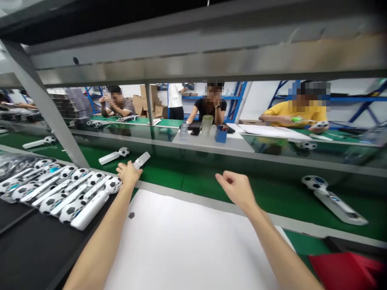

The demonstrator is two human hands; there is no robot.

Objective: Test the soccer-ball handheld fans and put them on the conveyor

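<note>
My left hand (129, 174) reaches over the green conveyor belt, its fingers around the ball end of a white soccer-ball-headed handheld device (144, 159). The device's flat handle points away to the upper right. Just beyond lies a second such device (114, 155) on the belt. My right hand (237, 188) hovers above the belt's near edge with fingers curled in, and nothing shows in it. Between my forearms a white sheet (184, 241) covers the work surface, with a small dark pentagon piece (131, 215) near its left edge.
Several finished-looking soccer-ball devices (72, 189) lie in rows on a black surface at left. One with an opened handle (335, 199) rests on the belt at right. A red object (347, 270) is at lower right. A grey post (57, 108) stands at left; co-workers sit opposite.
</note>
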